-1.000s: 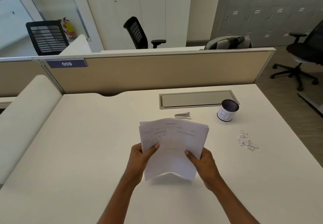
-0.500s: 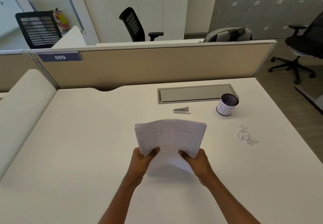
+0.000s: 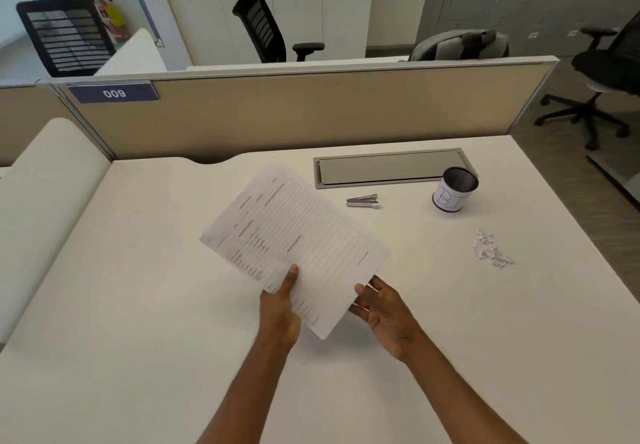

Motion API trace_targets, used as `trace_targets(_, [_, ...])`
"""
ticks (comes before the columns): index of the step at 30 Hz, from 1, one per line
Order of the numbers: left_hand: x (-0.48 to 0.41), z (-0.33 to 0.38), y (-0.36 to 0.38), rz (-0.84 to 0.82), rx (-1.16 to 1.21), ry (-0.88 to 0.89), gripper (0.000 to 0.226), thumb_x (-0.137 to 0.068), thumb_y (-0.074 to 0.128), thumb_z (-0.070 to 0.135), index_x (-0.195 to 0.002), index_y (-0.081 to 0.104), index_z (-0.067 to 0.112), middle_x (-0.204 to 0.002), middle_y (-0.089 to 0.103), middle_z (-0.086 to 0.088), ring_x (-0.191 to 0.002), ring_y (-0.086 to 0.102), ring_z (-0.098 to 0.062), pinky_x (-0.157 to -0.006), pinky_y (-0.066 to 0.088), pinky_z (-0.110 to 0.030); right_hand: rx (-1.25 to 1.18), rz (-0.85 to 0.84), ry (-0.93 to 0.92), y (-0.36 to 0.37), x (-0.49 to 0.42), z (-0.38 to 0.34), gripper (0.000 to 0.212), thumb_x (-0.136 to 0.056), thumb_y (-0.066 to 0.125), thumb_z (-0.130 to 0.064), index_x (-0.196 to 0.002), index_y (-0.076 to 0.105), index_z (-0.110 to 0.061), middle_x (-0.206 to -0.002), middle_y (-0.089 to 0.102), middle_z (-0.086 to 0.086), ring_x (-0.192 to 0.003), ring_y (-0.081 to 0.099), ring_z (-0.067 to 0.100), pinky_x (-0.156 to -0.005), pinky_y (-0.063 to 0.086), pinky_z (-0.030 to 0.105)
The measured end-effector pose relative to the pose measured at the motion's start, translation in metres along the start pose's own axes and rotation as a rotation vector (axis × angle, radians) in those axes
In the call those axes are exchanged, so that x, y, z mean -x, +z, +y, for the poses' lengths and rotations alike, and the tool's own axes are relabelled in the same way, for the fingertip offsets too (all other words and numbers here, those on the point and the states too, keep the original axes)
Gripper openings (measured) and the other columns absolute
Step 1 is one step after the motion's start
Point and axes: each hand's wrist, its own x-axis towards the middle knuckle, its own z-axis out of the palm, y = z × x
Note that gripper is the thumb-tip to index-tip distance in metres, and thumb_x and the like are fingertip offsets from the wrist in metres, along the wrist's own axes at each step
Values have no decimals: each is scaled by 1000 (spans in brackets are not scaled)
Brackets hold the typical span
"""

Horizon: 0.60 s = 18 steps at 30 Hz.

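Observation:
A stack of printed forms (image 3: pixel 298 239) hangs just above the white desk (image 3: pixel 138 270), turned at an angle with its far corner toward the partition. My left hand (image 3: pixel 280 305) pinches its near left edge, thumb on top. My right hand (image 3: pixel 384 312) is beside the stack's near right edge, fingers straight and spread, their tips at the paper's edge. A silver stapler (image 3: pixel 363 200) lies on the desk beyond the papers.
A mesh pen cup (image 3: pixel 453 190) with a white label stands at the right, near a grey cable-tray lid (image 3: pixel 389 166). A small heap of paper scraps (image 3: pixel 490 253) lies to the right. A beige partition (image 3: pixel 311 107) closes the desk's far side; office chairs stand beyond.
The stack was held upright by both hands; now it is turned flat and rotated, held by my left hand alone. My right hand has let go and opened beside it.

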Motion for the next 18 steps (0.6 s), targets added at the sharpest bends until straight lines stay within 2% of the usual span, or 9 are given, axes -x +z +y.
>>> trace_targets(2, [8,-10,6,1,43,-14,71,-96,71,13,-160,42,28,-150,64,-16,-132,66,-44,-106,51,-72,-20,74,-19,23,0,8,42,-96,68,-14,-137,62,-18,-133,72,6,-122,69,26,-106,52,47])
trace_targets(5, [21,-24,10,-12,53,-46,62,-105,66,9,-160,44,27,-149,65,-17,-134,64,-44,-109,49,-72,8,298,-30,38,-4,15,35,-93,75,-17,-128,68,-22,-123,77,2,-114,73,26,-102,56,52])
trace_targets(7, [25,-21,9,-2,52,-53,63,-103,67,5,-159,46,26,-147,67,-14,-133,66,-40,-108,53,-67,100,370,-35,33,-5,13,30,-92,78,-17,-121,72,-20,-116,79,2,-108,75,26,-98,58,54])
trace_targets(9, [22,-8,0,-3,81,-41,67,-98,70,0,-158,48,22,-148,67,-11,-132,68,-33,-102,60,-56,186,386,-30,22,-3,2,27,-91,78,-16,-118,73,-15,-112,80,5,-103,77,28,-95,60,53])
trace_targets(11, [12,12,-18,11,130,-85,55,-102,60,-1,-155,52,13,-149,67,-12,-127,72,-25,-97,64,-42,261,407,-32,4,2,-13,28,-90,78,-13,-117,73,-9,-109,81,9,-99,77,30,-91,62,50])
trace_targets(12, [7,25,-29,9,136,-131,49,-105,55,3,-154,54,8,-148,67,-14,-126,72,-24,-97,64,-40,299,406,-44,-5,5,-22,27,-90,78,-12,-116,73,-8,-109,81,10,-97,78,30,-88,63,47])
trace_targets(14, [0,52,-51,-74,103,-229,46,-105,58,17,-149,59,4,-146,67,-17,-128,71,-28,-102,62,-42,371,370,-67,-23,12,-39,24,-91,77,-11,-114,73,-10,-109,80,12,-95,78,29,-83,63,43])
trace_targets(16, [-4,74,-63,-193,-29,-307,52,-94,75,31,-141,67,9,-146,65,-20,-127,71,-32,-104,59,-48,453,312,-68,-35,17,-53,25,-91,77,-15,-115,73,-12,-108,81,10,-96,78,30,-83,63,44])
trace_targets(18, [-6,82,-62,-295,-255,-331,49,-97,71,30,-143,67,12,-145,66,-19,-128,69,-35,-105,58,-54,521,262,-64,-41,18,-61,26,-91,78,-19,-116,74,-13,-106,81,8,-96,78,29,-85,64,46])
